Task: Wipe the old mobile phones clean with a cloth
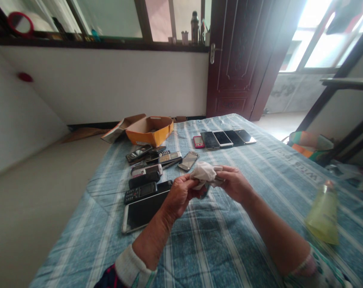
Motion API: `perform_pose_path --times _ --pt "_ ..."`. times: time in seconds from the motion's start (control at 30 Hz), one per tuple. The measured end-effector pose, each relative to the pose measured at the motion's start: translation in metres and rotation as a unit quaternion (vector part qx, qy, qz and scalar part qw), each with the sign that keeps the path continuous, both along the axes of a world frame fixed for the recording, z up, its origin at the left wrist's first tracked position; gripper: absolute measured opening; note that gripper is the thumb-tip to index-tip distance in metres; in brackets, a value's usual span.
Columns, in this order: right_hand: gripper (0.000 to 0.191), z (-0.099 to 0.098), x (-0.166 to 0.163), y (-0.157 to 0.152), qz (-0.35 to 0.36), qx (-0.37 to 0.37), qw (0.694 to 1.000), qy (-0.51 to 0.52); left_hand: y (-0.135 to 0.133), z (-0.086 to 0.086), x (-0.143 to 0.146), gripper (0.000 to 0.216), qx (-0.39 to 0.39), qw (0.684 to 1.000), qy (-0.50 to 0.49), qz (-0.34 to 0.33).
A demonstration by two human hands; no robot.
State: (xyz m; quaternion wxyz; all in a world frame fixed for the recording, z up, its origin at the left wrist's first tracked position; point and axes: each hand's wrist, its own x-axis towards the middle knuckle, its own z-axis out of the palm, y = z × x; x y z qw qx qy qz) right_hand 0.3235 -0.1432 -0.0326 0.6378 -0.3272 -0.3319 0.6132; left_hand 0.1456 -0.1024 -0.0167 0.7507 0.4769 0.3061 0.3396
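Observation:
A crumpled white cloth (203, 173) is bunched between my two hands over the bed. My left hand (180, 195) is closed, its thumb pressed against the cloth's left side. Under the cloth shows a small dark object (204, 193), mostly hidden, so its kind is unclear. My right hand (236, 183) pinches the cloth's right end. Just beyond the hands lies a silver touchscreen phone (188, 161). Left of my left hand are a large white-framed tablet or phone (145, 211) and a black keypad phone (140, 193).
Several old phones (169, 157) are heaped before an open orange box (150, 132). Farther right, a small red phone (198, 142) sits beside a row of touchscreen phones (223, 139). A yellow translucent bottle (323, 216) stands at the right on the striped bedcover (205, 248).

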Motion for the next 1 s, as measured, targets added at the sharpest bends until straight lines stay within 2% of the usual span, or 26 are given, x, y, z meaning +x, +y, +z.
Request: perform_pose_path --times 0.1,0.33,0.8,1.0 --pt "0.02 -0.006 0.002 0.004 -0.014 -0.032 0.999 0.005 0.001 0.001 -0.002 0.022 -0.001 1.0 0.002 -0.003" --pt "0.02 -0.013 0.008 0.009 -0.017 -0.056 0.997 0.045 0.005 0.0 -0.006 0.022 -0.001 1.0 -0.027 -0.012" --pt "0.014 -0.008 0.01 0.007 -0.039 0.054 0.992 0.107 0.003 0.0 -0.004 0.027 -0.003 0.999 0.028 -0.018" --pt "0.017 -0.008 0.007 0.004 -0.041 0.063 0.988 0.133 0.001 0.0 -0.003 0.035 -0.017 0.999 0.023 -0.023"
